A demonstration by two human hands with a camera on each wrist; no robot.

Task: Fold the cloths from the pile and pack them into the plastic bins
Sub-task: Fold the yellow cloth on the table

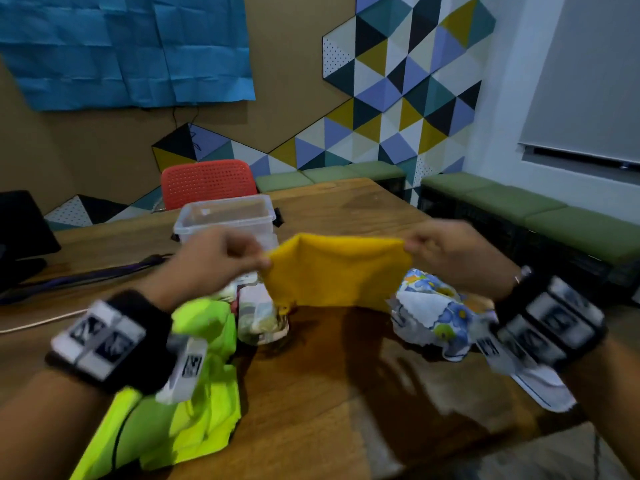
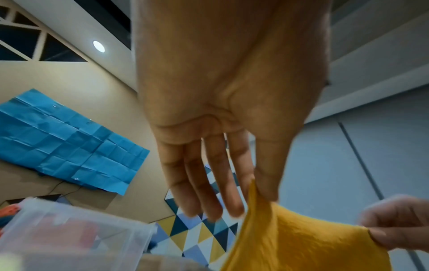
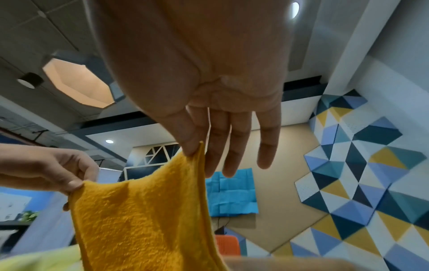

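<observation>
A yellow cloth [image 1: 336, 271] hangs stretched in the air between both hands above the wooden table [image 1: 329, 393]. My left hand [image 1: 221, 254] pinches its left top corner between thumb and forefinger, the other fingers [image 2: 202, 192] straight. My right hand [image 1: 446, 251] pinches the right top corner the same way. The wrist views show the cloth [image 2: 301, 243] [image 3: 144, 220] held at both corners. A clear plastic bin [image 1: 225, 216] stands behind the left hand; it looks empty. Other cloths lie below: a neon green one [image 1: 194, 420], a patterned one [image 1: 259, 317] and a blue floral one [image 1: 433, 313].
A red chair [image 1: 207, 183] stands behind the bin. A dark monitor [image 1: 20, 230] and cables sit at the table's left. Green benches [image 1: 519, 206] run along the right wall. A white cloth [image 1: 540, 386] lies under my right wrist near the table's right edge.
</observation>
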